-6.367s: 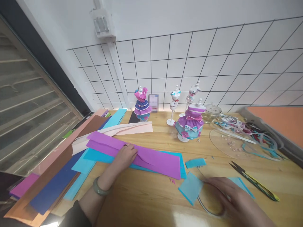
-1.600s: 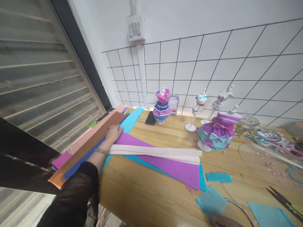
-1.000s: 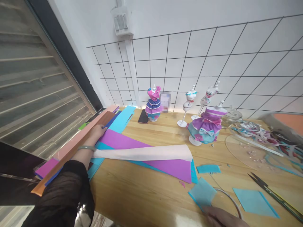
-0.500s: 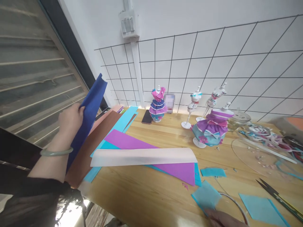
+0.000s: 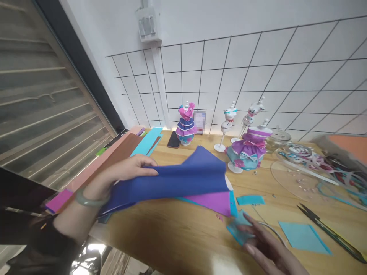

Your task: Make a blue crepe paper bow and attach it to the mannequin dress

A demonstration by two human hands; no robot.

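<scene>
My left hand (image 5: 123, 173) grips the edge of a long dark blue paper sheet (image 5: 177, 179) and holds it over the wooden table (image 5: 177, 236). The sheet covers most of the purple paper (image 5: 215, 201) and the cyan paper beneath it. My right hand (image 5: 269, 248) rests at the lower right, its fingers spread flat on a small light blue paper square (image 5: 237, 231) and a thin wire ring (image 5: 276, 235).
Long brown, pink and cyan paper strips (image 5: 120, 152) lie at the table's left edge. Small mannequins in paper dresses (image 5: 246, 151) and a phone (image 5: 173, 139) stand near the grid wall. A clear tray of ribbons (image 5: 312, 172), scissors (image 5: 327, 231) and blue paper pieces (image 5: 304, 236) lie on the right.
My left hand pulled the dark blue sheet out of the strip pile, lifted it, then swung it down and right over the purple paper. My right hand slid up onto the light blue square.
</scene>
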